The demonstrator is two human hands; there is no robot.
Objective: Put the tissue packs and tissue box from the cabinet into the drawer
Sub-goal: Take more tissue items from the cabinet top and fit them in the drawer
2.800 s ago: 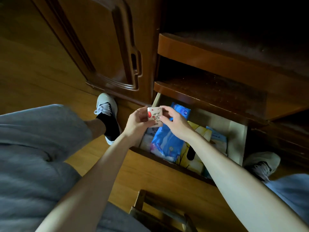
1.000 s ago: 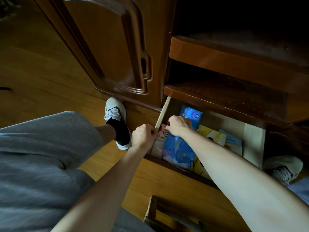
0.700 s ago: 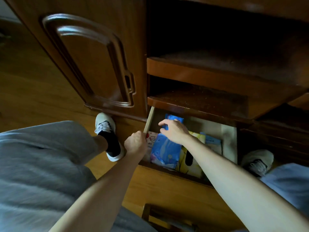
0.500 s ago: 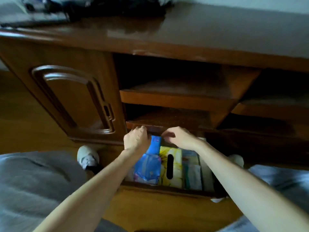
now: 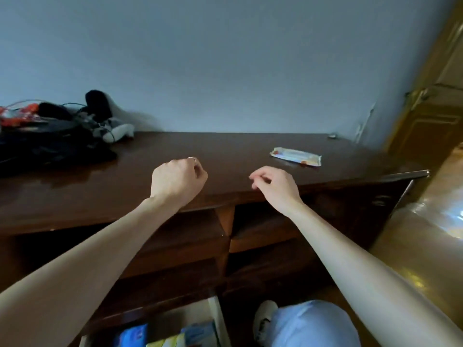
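Fingers (image 5: 198,169) curling loosely on left hand (image 5: 176,182) and right hand (image 5: 275,186), both gripping nothing, hovering over cabinet top (image 5: 225,156) toward remaining tissue pack (image 5: 295,157); others sitting in open drawer (image 5: 215,319).

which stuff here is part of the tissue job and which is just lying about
Part of the job:
- tissue pack lying on the cabinet top
- open drawer with blue and yellow packs inside
- left hand and right hand, both empty

Just lying about:
- dark pile of bags and cables
- shoe
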